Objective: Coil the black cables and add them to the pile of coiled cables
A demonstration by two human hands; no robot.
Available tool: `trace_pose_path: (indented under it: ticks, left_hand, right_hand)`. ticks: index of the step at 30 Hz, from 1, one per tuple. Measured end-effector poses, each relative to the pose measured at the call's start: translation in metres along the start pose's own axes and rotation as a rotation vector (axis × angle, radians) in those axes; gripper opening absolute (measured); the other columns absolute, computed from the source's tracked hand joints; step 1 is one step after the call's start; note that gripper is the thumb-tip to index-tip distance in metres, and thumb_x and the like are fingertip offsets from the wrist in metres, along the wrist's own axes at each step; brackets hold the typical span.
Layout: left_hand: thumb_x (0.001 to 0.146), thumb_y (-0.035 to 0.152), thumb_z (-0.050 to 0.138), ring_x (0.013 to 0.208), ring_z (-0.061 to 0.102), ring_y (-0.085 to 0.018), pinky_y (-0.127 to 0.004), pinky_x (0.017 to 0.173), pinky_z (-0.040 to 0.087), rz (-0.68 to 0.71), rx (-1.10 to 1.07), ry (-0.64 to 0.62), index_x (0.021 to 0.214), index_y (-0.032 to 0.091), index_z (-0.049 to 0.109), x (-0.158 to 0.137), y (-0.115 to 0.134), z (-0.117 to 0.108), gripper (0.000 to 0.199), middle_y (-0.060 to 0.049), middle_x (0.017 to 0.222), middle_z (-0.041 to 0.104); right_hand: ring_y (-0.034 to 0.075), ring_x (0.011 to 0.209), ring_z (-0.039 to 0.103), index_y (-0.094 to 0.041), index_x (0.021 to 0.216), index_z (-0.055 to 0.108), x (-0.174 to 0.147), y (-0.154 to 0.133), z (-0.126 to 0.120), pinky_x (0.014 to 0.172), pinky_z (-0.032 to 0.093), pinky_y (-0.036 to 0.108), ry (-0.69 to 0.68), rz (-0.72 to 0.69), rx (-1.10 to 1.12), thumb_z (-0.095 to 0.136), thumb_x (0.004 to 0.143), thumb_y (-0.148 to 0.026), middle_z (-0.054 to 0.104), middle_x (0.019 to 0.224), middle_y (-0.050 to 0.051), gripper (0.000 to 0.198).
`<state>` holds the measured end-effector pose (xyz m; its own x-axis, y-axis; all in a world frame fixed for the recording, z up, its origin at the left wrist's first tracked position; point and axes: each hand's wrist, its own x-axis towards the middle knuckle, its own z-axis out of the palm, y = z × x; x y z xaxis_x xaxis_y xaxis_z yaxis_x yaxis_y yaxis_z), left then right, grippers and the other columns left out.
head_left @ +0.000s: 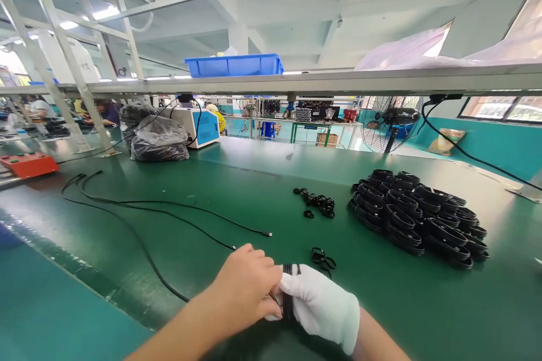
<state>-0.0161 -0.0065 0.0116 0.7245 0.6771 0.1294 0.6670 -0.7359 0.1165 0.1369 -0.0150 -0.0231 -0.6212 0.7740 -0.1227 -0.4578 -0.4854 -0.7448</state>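
Observation:
My right hand (324, 302), in a white glove, is closed around a coiled black cable (288, 307) close to the front of the bench. Bare and bent at the fingers, my left hand (248, 279) presses against the left side of that coil, gripping a strand of the cable. Loose black cables (148, 207) stretch over the green bench to the left, one ending in a small metal plug (269, 234). Just beyond my gloved hand lie a few black ties or loops (323, 259). My fingers hide part of the coil.
Coiled black cables (417, 214) are piled at the right, near a cluster of small black loops (315, 201). A bagged bundle (158, 138), a blue-and-white machine (205, 124) and a red control box (29, 164) stand left. Overhead, a shelf (322, 83) carries a blue tray (235, 66).

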Motion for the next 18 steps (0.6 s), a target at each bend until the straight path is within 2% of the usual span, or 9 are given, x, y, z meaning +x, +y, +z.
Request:
trace_pose_path:
  ticks: [3,6,8,10,12,13,16,18]
  left_hand:
    - [0.065,0.031,0.074,0.068,0.052,-0.013,-0.023,0.061,0.035,-0.036,-0.272,-0.1,0.068,0.02,0.056,0.009,-0.02,-0.019,0.02,0.006,0.068,0.06]
    - [0.065,0.025,0.073,0.073,0.054,-0.013,-0.02,0.061,0.038,-0.021,-0.457,-0.215,0.07,0.021,0.059,0.014,-0.032,-0.02,0.015,0.006,0.071,0.06]
    - [0.069,0.024,0.071,0.079,0.055,-0.013,-0.022,0.071,0.04,0.024,-0.481,-0.173,0.07,0.021,0.062,0.014,-0.033,-0.017,0.01,0.005,0.078,0.061]
    - [0.077,0.02,0.063,0.092,0.053,-0.016,-0.027,0.083,0.038,0.052,-0.391,-0.014,0.074,0.023,0.065,0.012,-0.03,-0.014,0.004,0.002,0.091,0.062]
    - [0.083,0.016,0.055,0.101,0.048,-0.019,-0.033,0.089,0.034,0.089,-0.235,0.123,0.08,0.024,0.067,0.008,-0.027,-0.014,0.014,-0.002,0.1,0.061]
    - [0.084,0.016,0.053,0.1,0.048,-0.02,-0.035,0.088,0.034,0.122,-0.162,0.147,0.082,0.024,0.067,0.007,-0.026,-0.014,0.016,-0.003,0.1,0.061]
    - [0.087,0.023,0.049,0.082,0.05,-0.017,-0.032,0.077,0.036,0.197,-0.133,0.067,0.08,0.021,0.066,0.004,-0.025,-0.016,0.019,-0.004,0.086,0.061]
    - [0.084,0.026,0.053,0.072,0.048,-0.014,-0.027,0.068,0.037,0.1,-0.384,-0.016,0.075,0.02,0.065,0.004,-0.026,-0.015,0.016,-0.001,0.077,0.058]
  right_hand:
    - [0.014,0.067,0.053,-0.009,0.085,0.062,-0.004,0.006,0.002,0.066,0.039,0.03,-0.168,0.117,0.072,0.078,0.059,-0.035,0.054,0.069,0.002,0.04]
    - [0.014,0.067,0.057,-0.008,0.091,0.062,-0.005,0.016,-0.002,0.07,0.04,0.033,-0.203,0.247,0.109,0.077,0.059,-0.028,0.056,0.069,0.003,0.041]
    - [0.018,0.066,0.061,-0.006,0.089,0.063,-0.003,0.021,-0.006,0.07,0.041,0.037,-0.112,0.257,0.063,0.074,0.061,-0.028,0.062,0.07,0.008,0.038]
    - [0.022,0.062,0.063,-0.003,0.085,0.065,0.0,0.024,-0.01,0.066,0.043,0.04,-0.024,0.198,0.025,0.07,0.063,-0.03,0.065,0.069,0.012,0.034]
    - [0.023,0.058,0.063,-0.003,0.083,0.066,0.003,0.025,-0.014,0.062,0.044,0.04,-0.006,0.154,0.037,0.067,0.065,-0.031,0.066,0.065,0.011,0.033]
    - [0.023,0.058,0.064,-0.003,0.083,0.066,0.004,0.025,-0.015,0.062,0.044,0.04,-0.028,0.148,0.047,0.067,0.065,-0.03,0.067,0.065,0.012,0.033]
    - [0.023,0.061,0.066,-0.003,0.086,0.067,0.003,0.025,-0.019,0.064,0.046,0.039,-0.122,0.163,0.085,0.066,0.068,-0.029,0.069,0.069,0.012,0.032]
    - [0.022,0.063,0.066,-0.002,0.089,0.067,0.001,0.024,-0.02,0.065,0.047,0.037,-0.203,0.179,0.097,0.066,0.07,-0.027,0.07,0.072,0.013,0.032]
